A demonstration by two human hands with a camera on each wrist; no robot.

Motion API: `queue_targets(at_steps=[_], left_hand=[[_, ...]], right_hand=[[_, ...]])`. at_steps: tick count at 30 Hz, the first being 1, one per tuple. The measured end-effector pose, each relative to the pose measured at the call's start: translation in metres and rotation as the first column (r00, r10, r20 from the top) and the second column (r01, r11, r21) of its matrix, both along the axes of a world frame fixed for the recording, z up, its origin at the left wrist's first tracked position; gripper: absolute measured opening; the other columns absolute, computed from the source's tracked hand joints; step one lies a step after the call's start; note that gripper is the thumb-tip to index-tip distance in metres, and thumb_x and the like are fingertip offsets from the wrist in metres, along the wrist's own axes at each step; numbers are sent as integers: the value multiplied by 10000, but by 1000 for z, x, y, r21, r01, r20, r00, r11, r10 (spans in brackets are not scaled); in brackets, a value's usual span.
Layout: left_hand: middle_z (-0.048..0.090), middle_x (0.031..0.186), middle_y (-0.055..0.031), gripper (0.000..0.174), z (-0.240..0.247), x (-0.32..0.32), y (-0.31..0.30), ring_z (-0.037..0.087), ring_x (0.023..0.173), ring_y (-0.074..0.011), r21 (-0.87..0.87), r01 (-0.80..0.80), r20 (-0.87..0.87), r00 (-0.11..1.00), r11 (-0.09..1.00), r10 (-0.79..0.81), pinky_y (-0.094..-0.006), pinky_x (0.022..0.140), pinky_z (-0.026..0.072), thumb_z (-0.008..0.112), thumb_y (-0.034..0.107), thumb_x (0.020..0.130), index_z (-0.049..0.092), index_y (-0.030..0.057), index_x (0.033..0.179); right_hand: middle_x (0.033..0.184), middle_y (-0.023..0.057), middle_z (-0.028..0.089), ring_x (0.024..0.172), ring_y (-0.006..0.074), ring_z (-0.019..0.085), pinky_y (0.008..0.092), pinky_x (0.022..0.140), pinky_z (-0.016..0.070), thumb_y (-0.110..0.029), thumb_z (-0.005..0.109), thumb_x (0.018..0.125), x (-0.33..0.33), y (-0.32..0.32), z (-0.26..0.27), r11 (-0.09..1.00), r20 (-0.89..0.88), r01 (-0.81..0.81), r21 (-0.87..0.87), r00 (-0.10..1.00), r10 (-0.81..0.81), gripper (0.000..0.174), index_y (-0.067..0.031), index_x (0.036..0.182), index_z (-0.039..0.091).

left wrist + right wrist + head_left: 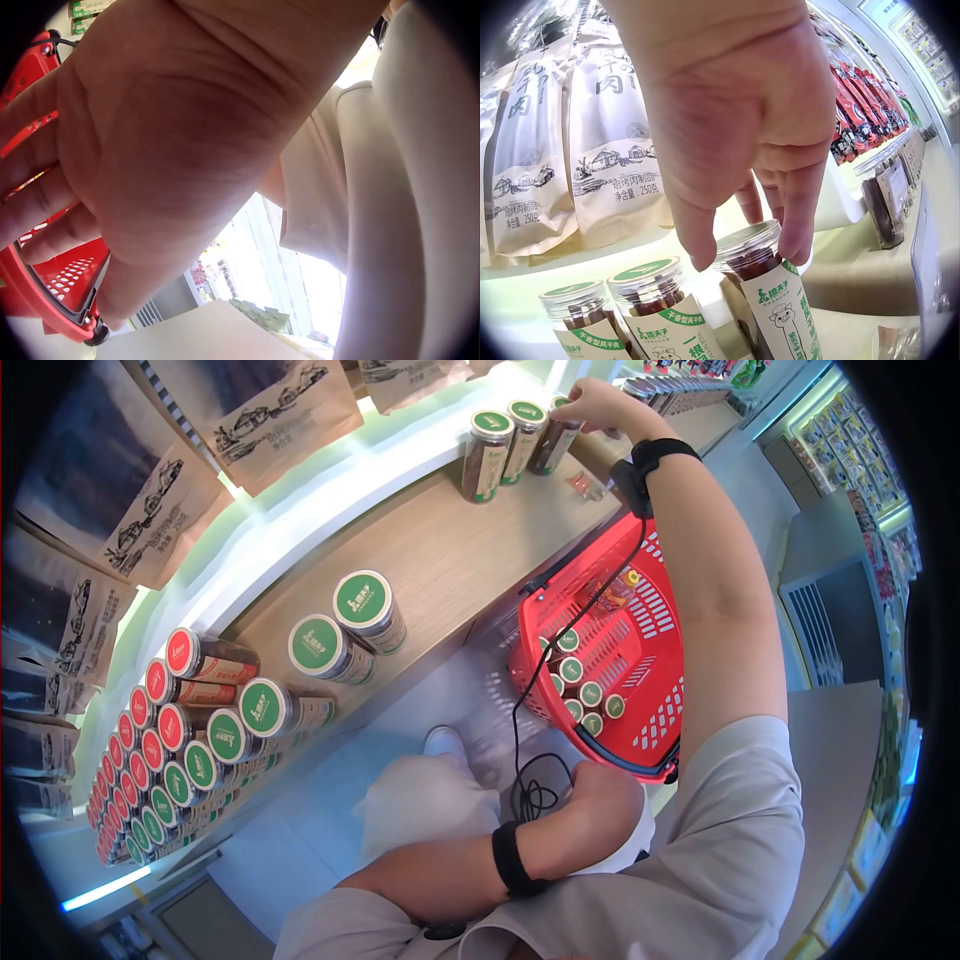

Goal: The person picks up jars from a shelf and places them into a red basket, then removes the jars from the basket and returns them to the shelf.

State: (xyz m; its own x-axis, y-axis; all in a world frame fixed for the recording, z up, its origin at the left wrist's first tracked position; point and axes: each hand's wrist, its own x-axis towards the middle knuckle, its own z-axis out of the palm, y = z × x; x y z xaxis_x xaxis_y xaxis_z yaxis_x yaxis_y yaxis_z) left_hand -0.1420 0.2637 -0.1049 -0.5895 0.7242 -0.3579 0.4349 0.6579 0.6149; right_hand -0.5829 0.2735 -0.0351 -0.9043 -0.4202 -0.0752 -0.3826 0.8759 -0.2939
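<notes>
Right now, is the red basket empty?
No; several jars with green lids stand grouped inside the basket.

The left hand (pixel 169 139) extended its fingers across the red perforated basket (pixel 73 279); green-labelled containers (pixel 90 8) stood near the basket.

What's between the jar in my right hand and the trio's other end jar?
In the head view, a green-lidded jar stands between your held jar and the end jar.
</notes>
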Motion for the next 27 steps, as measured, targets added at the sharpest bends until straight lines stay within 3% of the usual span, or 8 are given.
queue_targets(at_steps=[5, 8, 14, 17, 19, 23, 25, 27], left_hand=[[702, 757, -80, 255, 5, 4, -8, 695, 720, -267, 53, -97, -42, 994, 994, 99, -396, 614, 495, 730, 331, 784, 721, 82, 839], [705, 771, -86, 265, 14, -1, -12, 698, 744, -269, 3, -71, -30, 997, 997, 72, -399, 623, 501, 726, 338, 789, 720, 80, 848], [713, 803, -103, 262, 20, -1, -15, 697, 758, -284, -2, -78, -2, 997, 997, 78, -413, 634, 490, 710, 334, 803, 718, 80, 867], [714, 812, -107, 261, 18, -1, -13, 695, 760, -293, -2, -94, 33, 995, 996, 94, -418, 637, 486, 697, 329, 813, 716, 77, 876], [714, 809, -102, 259, 14, 0, -8, 697, 763, -290, 12, -88, 36, 996, 996, 87, -418, 639, 485, 691, 328, 818, 718, 77, 875], [715, 807, -98, 250, 16, -1, -7, 698, 766, -288, 8, -63, 32, 998, 998, 63, -423, 642, 483, 690, 325, 818, 720, 84, 876], [713, 798, -94, 243, 7, 1, -4, 699, 763, -284, 5, -122, 52, 991, 993, 121, -432, 643, 481, 691, 325, 817, 722, 91, 873], [713, 802, -94, 246, 9, 0, -5, 698, 770, -287, -6, -114, 68, 991, 993, 115, -434, 650, 482, 690, 325, 819, 721, 88, 876]], right_hand=[[990, 154, 678, 751, 198, 706, 290, 640, 576, -387, 787, 782, -1, -2, 0, 1000, 31, 12, -18, 999, -11, 632, 59, 1178, 576], [939, 141, 696, 757, 203, 703, 283, 647, 595, -405, 773, 781, 3, -4, 2, 996, 4, -19, -84, 1000, 19, 552, 90, 1005, 676], [1106, 159, 665, 891, 205, 699, 299, 712, 598, -470, 680, 857, 0, -6, -3, 993, 81, 28, -115, 997, -18, 634, 83, 1163, 630], [1194, 164, 626, 948, 242, 675, 332, 680, 589, -451, 686, 861, -2, -8, -3, 996, 84, 62, -71, 995, -56, 592, -24, 1257, 576], [1261, 147, 618, 1033, 269, 643, 362, 815, 561, -392, 680, 866, 6, -5, -4, 980, -225, -162, -112, 965, 133, 571, -83, 1330, 558], [1290, 165, 610, 1112, 291, 615, 370, 953, 495, -327, 704, 845, 23, -20, -3, 934, -135, -325, -151, 942, 306, 572, -103, 1351, 564], [1287, 184, 610, 1170, 317, 587, 380, 1026, 441, -286, 735, 814, 28, -28, -7, 911, -154, -404, 81, 898, 412, 561, -102, 1325, 596], [1270, 203, 616, 1183, 347, 575, 406, 1016, 452, -251, 753, 789, 27, -32, -7, 902, -175, -424, 79, 885, 431, 551, -96, 1300, 619]])
